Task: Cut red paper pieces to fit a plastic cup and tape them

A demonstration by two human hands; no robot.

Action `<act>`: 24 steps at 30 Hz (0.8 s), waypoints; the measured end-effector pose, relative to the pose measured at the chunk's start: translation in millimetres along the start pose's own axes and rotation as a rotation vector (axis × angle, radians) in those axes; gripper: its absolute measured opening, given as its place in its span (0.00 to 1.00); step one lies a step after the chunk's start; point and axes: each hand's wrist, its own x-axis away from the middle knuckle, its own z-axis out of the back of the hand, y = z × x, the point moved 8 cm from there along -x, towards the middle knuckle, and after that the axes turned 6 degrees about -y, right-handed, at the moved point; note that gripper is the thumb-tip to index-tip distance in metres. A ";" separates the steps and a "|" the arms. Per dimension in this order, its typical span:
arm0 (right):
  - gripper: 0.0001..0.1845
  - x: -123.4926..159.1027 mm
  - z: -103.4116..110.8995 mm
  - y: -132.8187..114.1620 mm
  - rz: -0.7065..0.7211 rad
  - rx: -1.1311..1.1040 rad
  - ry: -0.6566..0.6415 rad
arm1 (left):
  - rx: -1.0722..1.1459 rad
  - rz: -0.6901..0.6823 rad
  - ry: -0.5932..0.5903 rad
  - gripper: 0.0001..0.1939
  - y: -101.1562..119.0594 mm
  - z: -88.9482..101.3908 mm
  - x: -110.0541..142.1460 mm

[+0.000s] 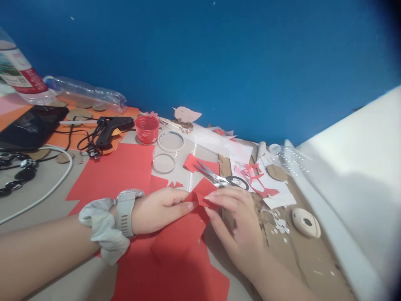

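Note:
A small piece of red paper (202,187) is held between both hands, with a fold or flap raised near its right side. My left hand (163,209) is closed on its left edge, thumb on top; a watch (125,213) and a pale scrunchie (105,230) circle that wrist. On the other side, my right hand (238,223) pinches the flap between thumb and fingers. Larger red sheets (169,271) lie beneath the hands. Just beyond the held piece rest open scissors (221,177) with black handles, across a red strip of paper.
Left of the hands lie a black glue gun (111,129) with its cord, a red cup (147,129) and a clear plastic bottle (90,92). Clear round lids (164,163) stand near the middle. At right are paper scraps (282,225) and a cream rounded device (306,223). A blue wall (219,62) rises behind.

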 end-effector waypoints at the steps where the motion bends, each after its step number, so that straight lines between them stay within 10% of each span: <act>1: 0.16 -0.2 -0.1 2.0 -0.022 -0.003 -0.001 | 0.001 -0.009 -0.004 0.15 0.9 -0.2 0.1; 13: 0.04 3.6 4.4 32.0 -0.313 -0.215 0.116 | 0.291 0.034 -0.144 0.12 2.9 -14.9 0.9; 24: 0.09 -2.9 -9.2 22.1 -0.197 -0.159 -0.089 | 0.307 0.062 0.002 0.13 -4.8 -1.4 -2.5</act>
